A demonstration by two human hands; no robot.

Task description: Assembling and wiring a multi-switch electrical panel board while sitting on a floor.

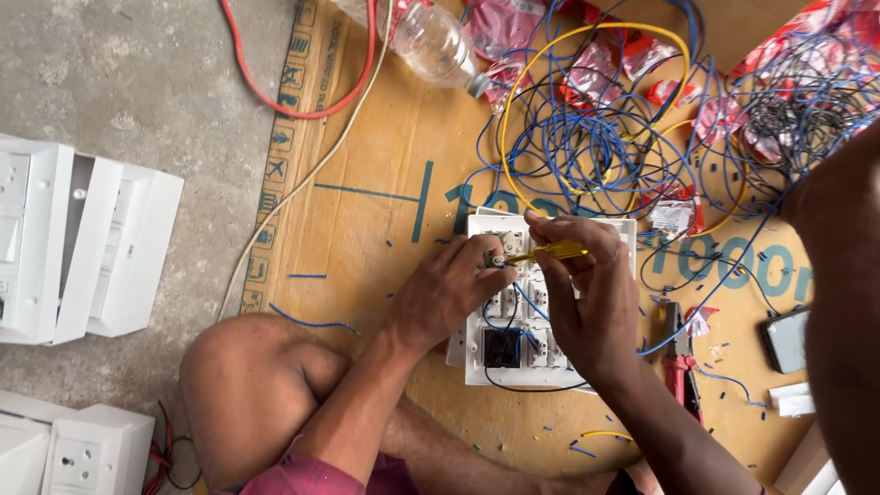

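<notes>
I see my right hand (pixel 587 293) pinching a yellow-handled screwdriver (pixel 548 252), tip set into the white switch board (pixel 541 302) lying on the cardboard sheet (pixel 367 220). My left hand (pixel 449 289) steadies the board's upper left corner. Blue wires (pixel 596 147) tangle just beyond, a clear plastic bottle (pixel 431 41) above, red-handled pliers (pixel 680 367) at right.

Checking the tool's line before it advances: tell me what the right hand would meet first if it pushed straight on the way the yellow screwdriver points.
The right hand aims its yellow screwdriver leftward; the left hand's fingertips on the white switch plate probably come first, though depth is unclear.
</notes>
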